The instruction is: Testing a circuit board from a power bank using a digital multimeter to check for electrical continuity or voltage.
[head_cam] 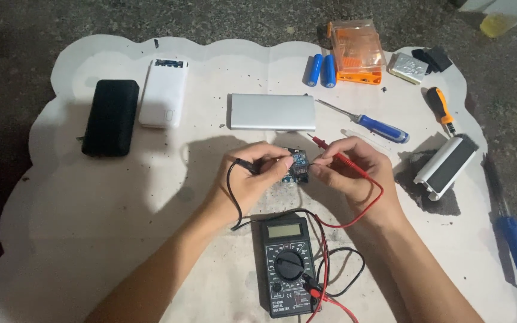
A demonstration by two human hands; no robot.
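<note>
At the frame's centre, the left hand (pixel 249 176) is pinching a black probe (pixel 248 165) — the right hand (pixel 354 170) gripping a red probe (pixel 339 157) — both touching a small blue circuit board (pixel 297 162), above the multimeter (pixel 287 263)

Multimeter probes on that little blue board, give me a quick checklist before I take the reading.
1. Black probe in left hand, tip at the blue circuit board: ok.
2. Red probe in right hand, tip on the board: cannot tell, fingers hide it.
3. Both leads plugged into the multimeter: ok.
4. Dial position: cannot tell.
5. Display showing a value: cannot tell.
</note>
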